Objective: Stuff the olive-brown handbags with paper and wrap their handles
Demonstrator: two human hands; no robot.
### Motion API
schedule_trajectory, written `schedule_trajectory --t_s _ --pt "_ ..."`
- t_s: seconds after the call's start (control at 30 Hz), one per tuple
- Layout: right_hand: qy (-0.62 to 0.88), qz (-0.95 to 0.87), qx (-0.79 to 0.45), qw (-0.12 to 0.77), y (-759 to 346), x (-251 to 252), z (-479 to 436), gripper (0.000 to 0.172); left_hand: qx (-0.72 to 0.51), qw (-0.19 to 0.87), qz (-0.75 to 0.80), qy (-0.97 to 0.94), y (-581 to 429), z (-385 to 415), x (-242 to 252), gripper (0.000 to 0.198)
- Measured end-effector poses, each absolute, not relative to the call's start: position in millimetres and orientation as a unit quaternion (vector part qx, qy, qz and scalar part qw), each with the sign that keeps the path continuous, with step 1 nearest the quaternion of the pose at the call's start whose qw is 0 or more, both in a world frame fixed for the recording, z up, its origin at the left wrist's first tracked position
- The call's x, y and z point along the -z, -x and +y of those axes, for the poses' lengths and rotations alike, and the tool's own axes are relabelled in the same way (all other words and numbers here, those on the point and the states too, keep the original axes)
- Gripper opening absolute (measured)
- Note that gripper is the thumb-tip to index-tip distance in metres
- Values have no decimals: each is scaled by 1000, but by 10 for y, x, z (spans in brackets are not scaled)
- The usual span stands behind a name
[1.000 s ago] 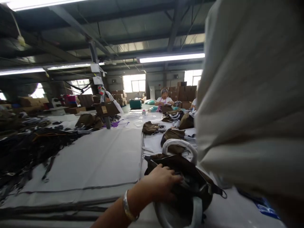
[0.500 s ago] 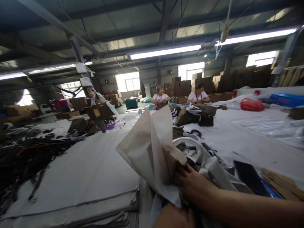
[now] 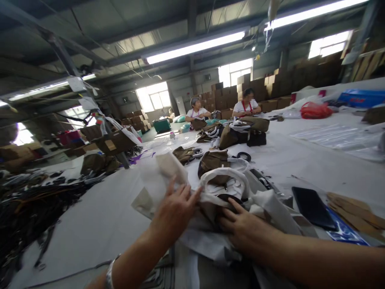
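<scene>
My left hand [image 3: 174,208] lies with fingers stretched out on crumpled grey-white paper [image 3: 156,180], pressing it against a brown bag with white wrapped handles [image 3: 228,184]. My right hand [image 3: 240,226] rests on the same bundle from the right, fingers spread and partly tucked into the paper at the bag's mouth. A silver bangle [image 3: 110,275] is on my left wrist. The bag's body is mostly hidden under the paper and my hands.
A black phone [image 3: 313,206] lies to the right by brown card pieces [image 3: 357,210]. More brown bags [image 3: 213,160] sit further along the white table [image 3: 300,164]. Dark straps [image 3: 33,208] pile at left. Two people [image 3: 246,106] sit at the far end.
The paper sheet held upright has come down onto the bag. My left hand has come into view and laid flat on it. The view has shifted right and lower.
</scene>
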State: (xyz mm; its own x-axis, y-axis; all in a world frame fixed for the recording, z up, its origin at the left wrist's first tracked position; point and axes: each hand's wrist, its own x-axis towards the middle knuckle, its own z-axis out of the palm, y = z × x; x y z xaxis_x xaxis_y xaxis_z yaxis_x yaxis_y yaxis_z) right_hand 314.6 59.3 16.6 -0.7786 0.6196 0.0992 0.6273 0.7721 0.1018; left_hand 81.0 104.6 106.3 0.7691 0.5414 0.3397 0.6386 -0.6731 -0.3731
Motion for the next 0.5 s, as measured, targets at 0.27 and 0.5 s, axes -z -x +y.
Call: schedule_trajectory --t_s 0.27,0.5 --pt "257 -962 42 84 -3211 43 754 16 -57 -119 -434 891 -732 847 -1236 45" --pt "228 -970 61 58 -3163 86 765 10 -69 -177 -579 793 -736 1799 -702 44"
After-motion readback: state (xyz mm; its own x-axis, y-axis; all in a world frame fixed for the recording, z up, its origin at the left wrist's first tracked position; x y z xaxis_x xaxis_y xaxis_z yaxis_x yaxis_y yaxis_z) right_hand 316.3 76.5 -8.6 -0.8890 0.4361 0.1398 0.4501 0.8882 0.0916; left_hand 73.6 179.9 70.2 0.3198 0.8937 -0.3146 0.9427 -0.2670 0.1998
